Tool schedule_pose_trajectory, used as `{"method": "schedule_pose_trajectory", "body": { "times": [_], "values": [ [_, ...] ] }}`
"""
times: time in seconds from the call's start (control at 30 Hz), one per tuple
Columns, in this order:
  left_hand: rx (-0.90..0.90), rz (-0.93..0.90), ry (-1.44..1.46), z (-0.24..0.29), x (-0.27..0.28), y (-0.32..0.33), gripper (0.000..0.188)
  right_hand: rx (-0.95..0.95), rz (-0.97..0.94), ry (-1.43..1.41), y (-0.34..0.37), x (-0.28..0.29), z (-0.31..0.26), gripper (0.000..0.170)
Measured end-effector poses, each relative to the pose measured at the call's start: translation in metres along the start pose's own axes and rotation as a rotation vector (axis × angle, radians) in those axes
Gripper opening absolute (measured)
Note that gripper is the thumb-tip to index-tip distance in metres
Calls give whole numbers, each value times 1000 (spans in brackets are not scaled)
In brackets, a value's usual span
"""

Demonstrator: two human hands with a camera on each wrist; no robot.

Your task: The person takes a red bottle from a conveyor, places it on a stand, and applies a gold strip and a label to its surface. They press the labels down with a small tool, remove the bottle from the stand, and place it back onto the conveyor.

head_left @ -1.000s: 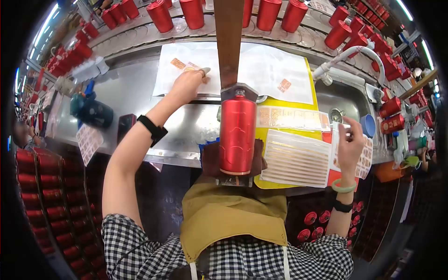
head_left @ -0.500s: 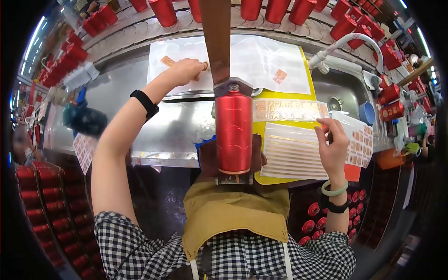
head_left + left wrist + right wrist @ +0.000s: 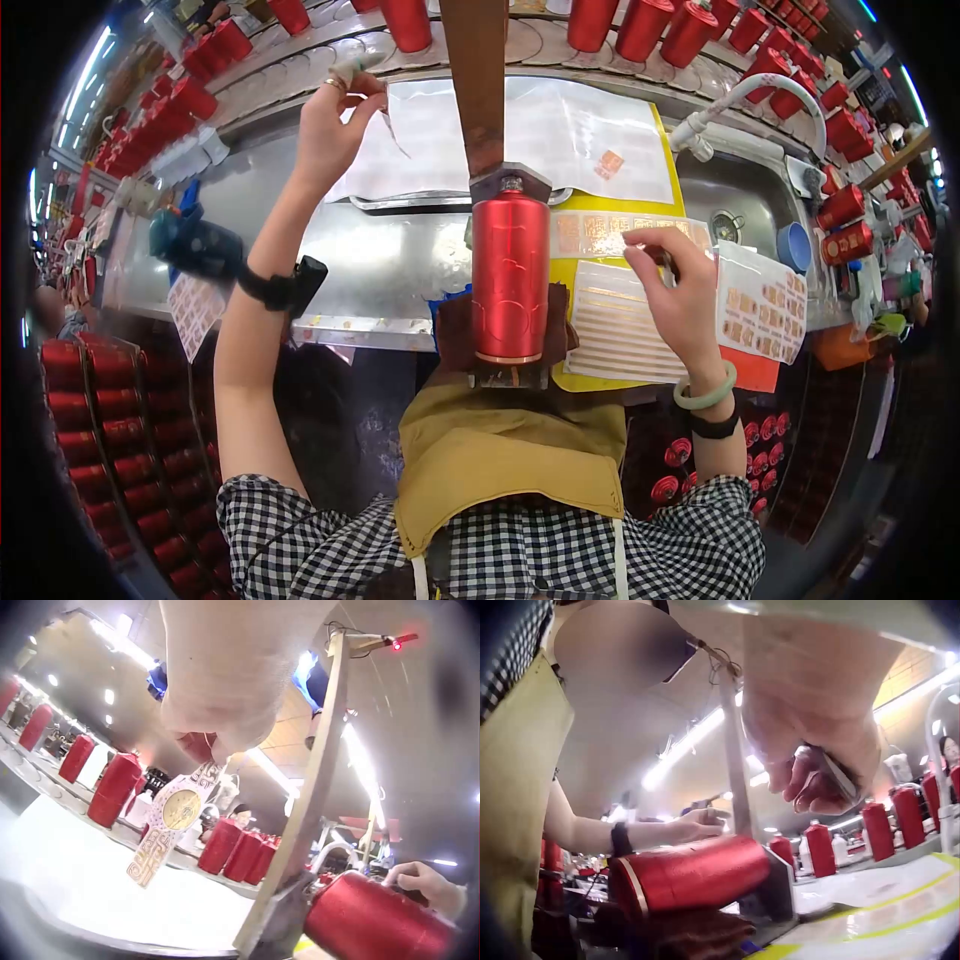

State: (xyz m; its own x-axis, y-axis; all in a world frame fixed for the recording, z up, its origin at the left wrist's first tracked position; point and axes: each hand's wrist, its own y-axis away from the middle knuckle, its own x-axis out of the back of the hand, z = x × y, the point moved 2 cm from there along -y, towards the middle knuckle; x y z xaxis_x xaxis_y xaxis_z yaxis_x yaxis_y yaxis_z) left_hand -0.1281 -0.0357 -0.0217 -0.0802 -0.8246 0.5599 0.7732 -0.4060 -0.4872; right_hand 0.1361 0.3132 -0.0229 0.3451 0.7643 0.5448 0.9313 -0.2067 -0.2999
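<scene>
My left hand is raised over the far left of the counter. It pinches the top end of a patterned decal strip, which hangs down with a round gold medallion at its middle; a pale cover wraps one fingertip. My right hand hovers above the striped sheet, fingers curled round a thin flat piece with a pale edge, mostly hidden by the palm. Between the hands a red metallic bottle lies on a holder, its neck toward a wooden post.
White paper covers the counter's back, with a small gold decal on it. A yellow board carries decal sheets. The sink and tap stand right, a dark teal container left. Red bottles line the back ledge.
My left hand has lifted the decal strip off the white paper and swung up and left. My right hand has moved leftward from the right-hand sheet to over the striped one.
</scene>
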Motion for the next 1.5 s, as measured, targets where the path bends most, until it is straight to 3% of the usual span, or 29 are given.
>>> {"method": "schedule_pose_trajectory", "body": {
  "times": [0.07, 0.2, 0.27, 0.3, 0.33, 0.4, 0.43, 0.53, 0.6, 0.67, 0.73, 0.87, 0.93, 1.0, 1.13, 1.2, 1.4, 1.5],
  "values": [
    [-22, 137, 132, 32, 4, 8, 27, 83, -88, -76, -15, -18, -25, 16],
    [-52, 174, 215, 95, 3, 26, 36, 216, -188, -216, -43, -59, -76, 24],
    [-83, 164, 261, 124, -1, 33, 35, 255, -123, -235, -54, -86, -91, 24],
    [-119, 188, 352, 138, -4, 36, 25, 290, -54, -253, -59, -93, -94, 25],
    [-155, 209, 443, 150, -5, 40, 16, 293, -55, -255, -65, -98, -91, 25],
    [-137, 205, 468, 164, -3, 49, 18, 343, -82, -261, -73, -108, -86, 29],
    [-138, 222, 476, 167, -2, 52, 19, 263, -157, -319, -73, -107, -82, 25],
    [-106, 218, 509, 163, 0, 66, 26, 148, -269, -225, -61, -79, -88, 20],
    [-47, 221, 484, 159, 0, 76, 29, 158, -285, -192, -53, -59, -87, 18],
    [-31, 185, 508, 160, -5, 87, 28, 148, -428, -102, -44, -43, -85, 19],
    [46, 130, 646, 160, -15, 100, 24, 227, -441, -77, -34, -34, -77, 18],
    [194, 75, 771, 169, -32, 134, 21, 71, -668, -66, -12, -13, -76, 15],
    [286, 69, 806, 172, -35, 155, 22, -43, -777, -239, 1, -8, -70, 13],
    [335, 109, 939, 165, -46, 178, 24, -28, -781, -226, 7, -9, -64, 14],
    [557, 218, 1078, 140, -74, 203, 30, -189, -833, -125, 12, -22, -46, 20],
    [734, 245, 1092, 130, -87, 210, 32, -219, -789, -117, 14, -30, -30, 23],
    [838, 190, 1099, 108, -104, 216, 34, -244, -730, -63, 17, -41, -22, 22],
    [955, 188, 1294, 108, -105, 218, 44, -256, -694, -91, 19, -43, -18, 21]
  ]
}}
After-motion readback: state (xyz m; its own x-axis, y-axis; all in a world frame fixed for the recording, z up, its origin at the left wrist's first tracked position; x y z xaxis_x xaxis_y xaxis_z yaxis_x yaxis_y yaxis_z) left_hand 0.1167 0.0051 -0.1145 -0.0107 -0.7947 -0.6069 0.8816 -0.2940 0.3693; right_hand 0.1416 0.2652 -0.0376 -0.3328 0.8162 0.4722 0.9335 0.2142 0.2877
